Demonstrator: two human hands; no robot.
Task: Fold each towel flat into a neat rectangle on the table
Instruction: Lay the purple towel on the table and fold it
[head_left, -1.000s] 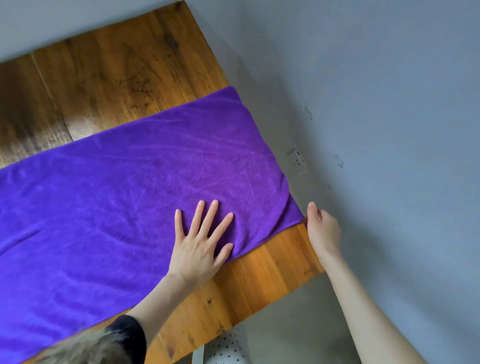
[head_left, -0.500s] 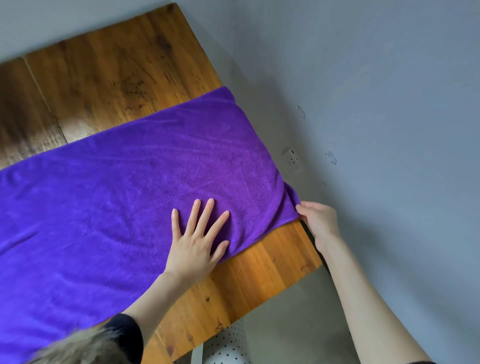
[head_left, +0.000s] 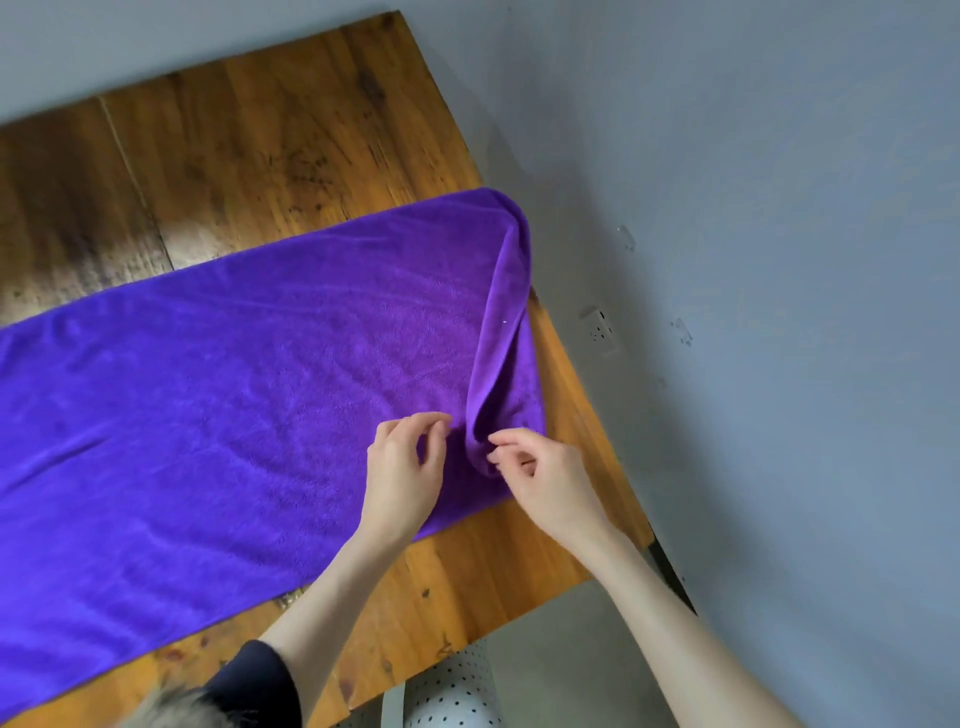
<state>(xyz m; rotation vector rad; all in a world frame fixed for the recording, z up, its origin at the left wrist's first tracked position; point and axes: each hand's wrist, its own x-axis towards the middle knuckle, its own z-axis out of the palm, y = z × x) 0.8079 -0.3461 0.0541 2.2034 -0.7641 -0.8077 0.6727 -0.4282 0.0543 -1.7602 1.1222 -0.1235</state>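
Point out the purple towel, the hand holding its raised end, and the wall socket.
purple towel (head_left: 208, 405): head view, on its flat middle.
right hand (head_left: 545, 478): head view, on the back of the hand pinching the towel's raised end.
wall socket (head_left: 601, 326): head view, on its faceplate.

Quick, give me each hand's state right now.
Left hand: fingers curled above the purple towel; whether it pinches cloth cannot be told.
Right hand: pinching the towel's turned-over end.

The right hand has pulled the towel end in off the desk edge; the left hand lifted and curled
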